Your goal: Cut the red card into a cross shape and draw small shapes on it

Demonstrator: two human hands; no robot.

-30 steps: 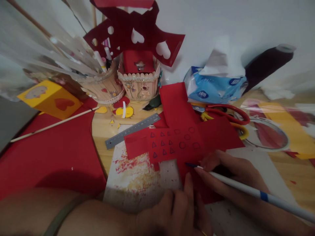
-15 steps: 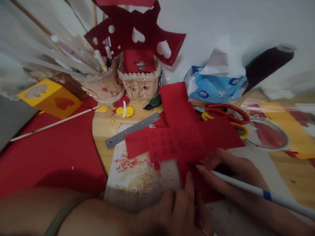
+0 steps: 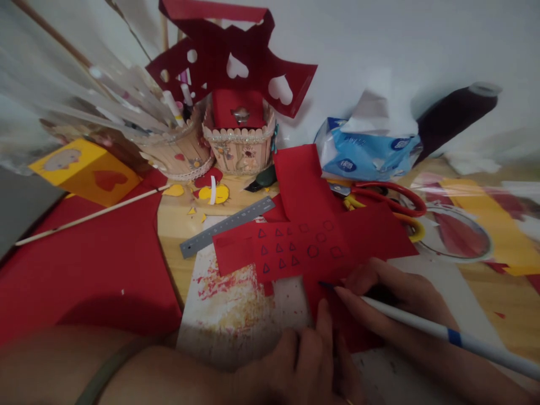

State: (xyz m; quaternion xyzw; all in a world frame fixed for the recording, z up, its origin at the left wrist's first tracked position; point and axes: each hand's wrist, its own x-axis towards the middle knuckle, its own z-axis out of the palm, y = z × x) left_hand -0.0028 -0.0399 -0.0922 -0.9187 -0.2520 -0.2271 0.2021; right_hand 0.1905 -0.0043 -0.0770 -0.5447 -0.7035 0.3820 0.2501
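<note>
My right hand (image 3: 403, 295) is closed round a white felt-tip pen (image 3: 415, 320) with a blue band. Its dark blue tip rests on the lower flap of a red cross-shaped paper (image 3: 371, 232). My left hand (image 3: 301, 357) lies on that same flap, the index finger stretched out toward the pen tip and the other fingers partly hidden. Rows of drawn triangles, circles and squarish outlines fill the middle panel of the paper. A paint-stained white sheet (image 3: 232, 315) lies beneath.
Near the paper are a steel ruler (image 3: 228, 225), red-handled scissors (image 3: 394, 194), a green-and-black cutter (image 3: 264, 179) and a tape roll (image 3: 485, 239). Behind stand a stick-sided basket (image 3: 240, 149), a pen holder (image 3: 181, 152) and a blue tissue pack (image 3: 367, 154). A yellow box (image 3: 90, 171) sits left.
The view has shifted slightly, so objects on the table sit a little lower in the picture. Both hands and the pen stay in nearly the same place on the red paper.
</note>
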